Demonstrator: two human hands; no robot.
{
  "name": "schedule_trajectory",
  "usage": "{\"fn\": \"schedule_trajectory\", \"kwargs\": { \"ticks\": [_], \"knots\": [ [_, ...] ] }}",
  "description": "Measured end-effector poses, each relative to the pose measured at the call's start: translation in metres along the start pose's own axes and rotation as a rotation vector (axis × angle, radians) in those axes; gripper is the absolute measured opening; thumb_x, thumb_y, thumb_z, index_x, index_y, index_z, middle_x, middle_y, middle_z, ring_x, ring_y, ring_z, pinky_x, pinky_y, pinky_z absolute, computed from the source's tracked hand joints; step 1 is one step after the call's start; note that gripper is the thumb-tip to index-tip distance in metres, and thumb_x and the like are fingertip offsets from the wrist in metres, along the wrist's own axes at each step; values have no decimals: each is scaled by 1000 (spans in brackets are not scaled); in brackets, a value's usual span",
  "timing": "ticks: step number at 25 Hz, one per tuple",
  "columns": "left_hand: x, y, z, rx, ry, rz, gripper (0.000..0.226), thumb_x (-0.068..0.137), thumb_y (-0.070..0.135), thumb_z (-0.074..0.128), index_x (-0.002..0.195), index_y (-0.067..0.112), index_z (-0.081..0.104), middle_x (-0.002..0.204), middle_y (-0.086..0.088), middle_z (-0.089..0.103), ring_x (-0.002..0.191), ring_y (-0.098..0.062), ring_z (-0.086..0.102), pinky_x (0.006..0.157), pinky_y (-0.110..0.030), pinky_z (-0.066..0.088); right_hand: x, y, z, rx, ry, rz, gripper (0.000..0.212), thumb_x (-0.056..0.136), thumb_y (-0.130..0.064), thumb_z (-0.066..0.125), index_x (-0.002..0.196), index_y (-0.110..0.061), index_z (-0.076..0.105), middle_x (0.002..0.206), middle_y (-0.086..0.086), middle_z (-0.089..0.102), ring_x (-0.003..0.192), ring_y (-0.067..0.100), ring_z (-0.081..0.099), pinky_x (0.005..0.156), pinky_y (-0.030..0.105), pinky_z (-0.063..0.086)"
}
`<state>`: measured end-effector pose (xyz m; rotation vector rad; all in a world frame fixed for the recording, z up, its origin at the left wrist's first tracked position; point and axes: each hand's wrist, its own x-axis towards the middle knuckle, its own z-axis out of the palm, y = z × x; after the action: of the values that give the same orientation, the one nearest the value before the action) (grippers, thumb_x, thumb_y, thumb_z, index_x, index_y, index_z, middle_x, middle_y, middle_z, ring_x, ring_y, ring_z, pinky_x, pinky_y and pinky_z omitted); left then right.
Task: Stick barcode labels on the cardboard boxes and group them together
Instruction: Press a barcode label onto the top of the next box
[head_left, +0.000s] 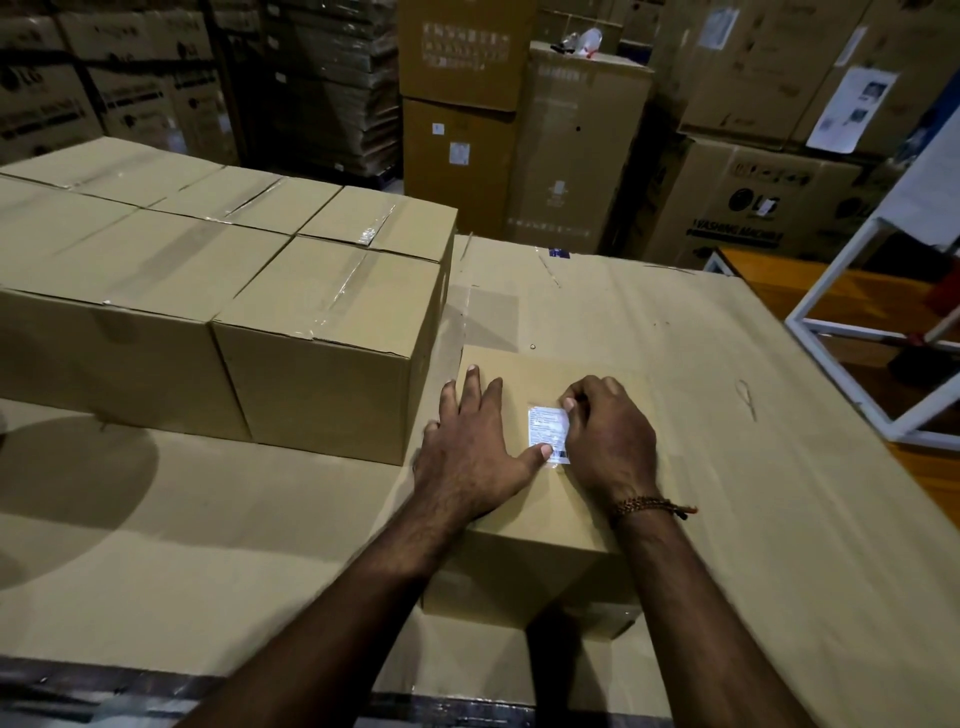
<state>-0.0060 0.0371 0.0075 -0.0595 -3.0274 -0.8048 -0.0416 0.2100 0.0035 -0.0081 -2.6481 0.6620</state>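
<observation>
A white barcode label (548, 434) is being pressed onto the top of a small cardboard box (540, 499) lying on the cardboard-covered work surface (753, 415). It is pinned by the thumb of the flat, spread left hand (470, 447) and smoothed by the curled fingers of the right hand (610, 434). Labelling is judged nearly complete. Next, the box would need shifting to the grouped boxes (218, 291) just beside it on the left.

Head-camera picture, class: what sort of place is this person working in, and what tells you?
Most likely a warehouse or stockroom: tall stacked appliance cartons fill the background, taped cardboard boxes sit grouped, and both hands press a barcode label onto another box.
</observation>
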Motion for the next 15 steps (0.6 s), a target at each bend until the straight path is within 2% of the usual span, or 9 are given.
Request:
{"fn": "schedule_trajectory", "kwargs": {
  "ticks": [5, 8, 12, 13, 15],
  "knots": [
    [0, 0, 1, -3, 1, 0, 105, 90, 79, 54, 169, 25, 10, 178, 3, -10, 164, -26, -5, 123, -62, 24, -1, -1, -3, 60, 7, 6, 13, 103, -23, 57, 90, -26, 59, 95, -10, 61, 79, 19, 55, 67, 32, 34],
    [1, 0, 1, -1, 5, -5, 106, 90, 79, 55, 169, 26, 9, 178, 4, -9, 164, -26, -5, 123, -62, 24, -3, -2, -6, 110, -1, 16, 14, 106, -27, 55, 93, -28, 56, 87, -12, 64, 76, 16, 57, 62, 32, 35],
    [1, 0, 0, 3, -5, -7, 106, 90, 79, 55, 169, 26, 8, 178, 4, -10, 164, -27, -5, 123, -62, 24, -1, 2, -12, 233, -123, 51, 8, 105, -38, 60, 103, -31, 59, 87, -13, 69, 79, 14, 64, 64, 29, 43],
    [1, 0, 0, 6, -8, -6, 106, 90, 80, 54, 169, 26, 8, 178, 3, -11, 164, -27, -5, 123, -62, 24, -1, 5, -15, 292, -184, 70, 12, 101, -39, 67, 110, -33, 61, 89, -12, 70, 83, 13, 67, 68, 31, 47],
    [1, 1, -1, 10, -13, -6, 106, 90, 80, 53, 169, 26, 8, 178, 3, -12, 164, -28, -5, 123, -63, 23, -1, 10, -19, 372, -288, 69, 46, 91, -33, 81, 132, -38, 60, 94, -9, 69, 90, 14, 70, 77, 34, 54]
  ]
}}
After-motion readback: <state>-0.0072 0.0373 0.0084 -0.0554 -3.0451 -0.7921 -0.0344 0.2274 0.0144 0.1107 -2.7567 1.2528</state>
